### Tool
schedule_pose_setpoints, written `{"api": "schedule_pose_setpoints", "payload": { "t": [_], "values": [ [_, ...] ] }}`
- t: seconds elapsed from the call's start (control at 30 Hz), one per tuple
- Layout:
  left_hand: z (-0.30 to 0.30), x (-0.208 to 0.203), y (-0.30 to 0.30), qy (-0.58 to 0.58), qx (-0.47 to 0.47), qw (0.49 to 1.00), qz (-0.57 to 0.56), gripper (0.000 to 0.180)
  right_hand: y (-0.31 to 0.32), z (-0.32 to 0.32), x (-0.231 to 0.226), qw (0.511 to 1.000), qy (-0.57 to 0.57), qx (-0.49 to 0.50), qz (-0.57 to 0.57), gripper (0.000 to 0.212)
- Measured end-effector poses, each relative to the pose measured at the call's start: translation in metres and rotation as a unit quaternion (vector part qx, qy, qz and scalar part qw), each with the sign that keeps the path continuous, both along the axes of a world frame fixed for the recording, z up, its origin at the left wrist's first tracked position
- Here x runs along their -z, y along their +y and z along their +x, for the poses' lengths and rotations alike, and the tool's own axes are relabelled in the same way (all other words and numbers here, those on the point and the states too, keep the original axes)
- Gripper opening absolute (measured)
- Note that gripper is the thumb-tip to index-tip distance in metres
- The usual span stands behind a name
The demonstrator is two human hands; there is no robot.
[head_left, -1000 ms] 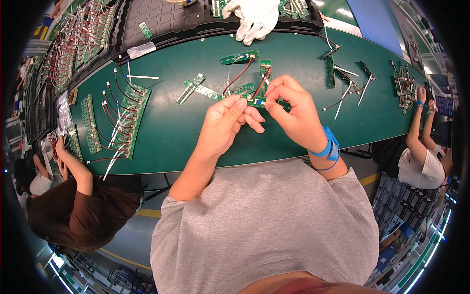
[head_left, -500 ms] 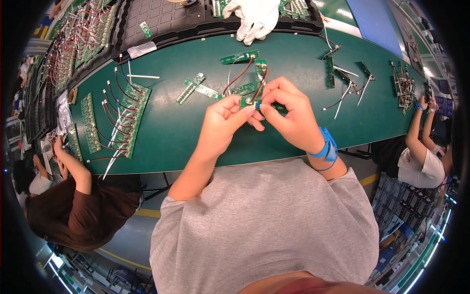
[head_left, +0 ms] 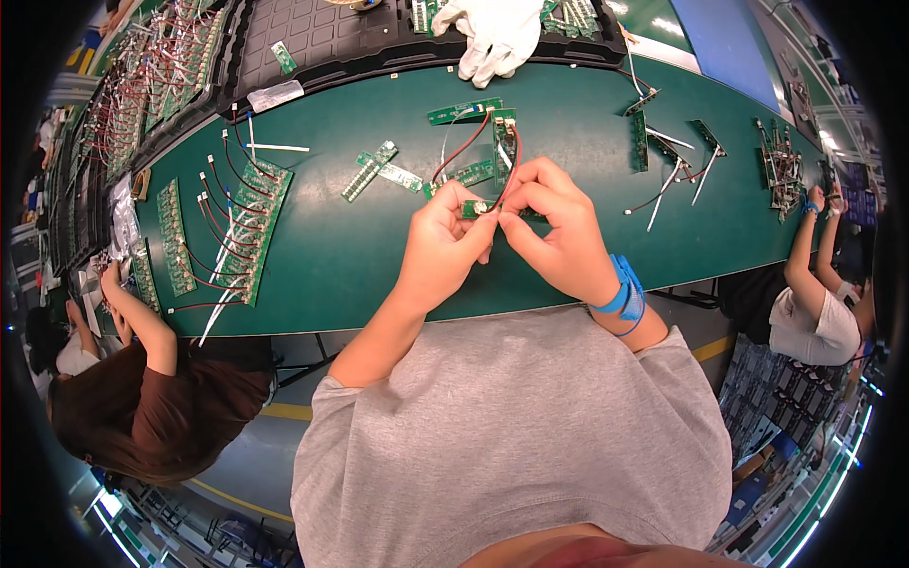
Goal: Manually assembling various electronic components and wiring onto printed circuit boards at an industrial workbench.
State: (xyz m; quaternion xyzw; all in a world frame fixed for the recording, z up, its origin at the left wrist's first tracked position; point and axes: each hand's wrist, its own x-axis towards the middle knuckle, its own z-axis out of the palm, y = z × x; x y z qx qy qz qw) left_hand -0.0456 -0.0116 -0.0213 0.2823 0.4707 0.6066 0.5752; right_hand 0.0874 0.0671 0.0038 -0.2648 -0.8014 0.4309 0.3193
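Note:
My left hand pinches the left end of a narrow green circuit board, thumb in front and fingers curled behind. A pale connector shows on the board beside the thumb. My right hand is closed at the same spot, thumb and forefinger pressed on a red-and-black cable next to the connector; its exact grip is partly hidden by the fingers. The cable arcs up to an upright green board lying just beyond. Another board with its own red-and-black cable lies crosswise at the far end.
Two crossed boards lie left of my hands. Farther left are wired panels; several wired boards lie to the right. A black tray with a white glove stands at the back. Co-workers sit on both sides.
My right fingertips have shifted slightly down and left, closer to my left hand. The cable now bows out to the right, and the blue-and-white bit at my fingertips is covered.

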Motion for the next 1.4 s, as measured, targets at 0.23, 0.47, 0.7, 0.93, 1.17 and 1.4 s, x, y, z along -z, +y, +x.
{"api": "schedule_pose_setpoints", "payload": {
  "t": [0.23,0.47,0.7,0.93,1.17,1.4],
  "values": [
    [-0.011,-0.001,0.005,-0.020,0.063,0.997,0.027,0.012,0.005,0.006,0.000,0.997,0.029,0.012,-0.069,0.006],
    [-0.020,0.001,0.003,-0.009,0.063,0.998,0.028,0.013,0.005,0.007,0.002,0.997,0.028,0.025,-0.071,0.007],
    [-0.041,0.006,-0.002,0.130,-0.005,0.992,-0.007,0.012,0.011,0.007,0.004,0.997,0.008,0.074,-0.022,0.009],
    [-0.043,0.020,0.003,0.689,-0.036,0.723,-0.049,0.046,0.025,0.007,0.009,0.967,-0.101,0.147,0.179,0.015],
    [-0.080,0.025,-0.005,0.715,-0.079,0.688,-0.089,0.053,0.054,0.050,0.014,0.946,-0.097,0.260,0.167,0.025],
    [-0.099,0.028,-0.014,0.709,-0.063,0.675,-0.194,0.024,0.077,0.132,0.022,0.927,-0.204,0.290,0.124,0.019]
  ]
}}
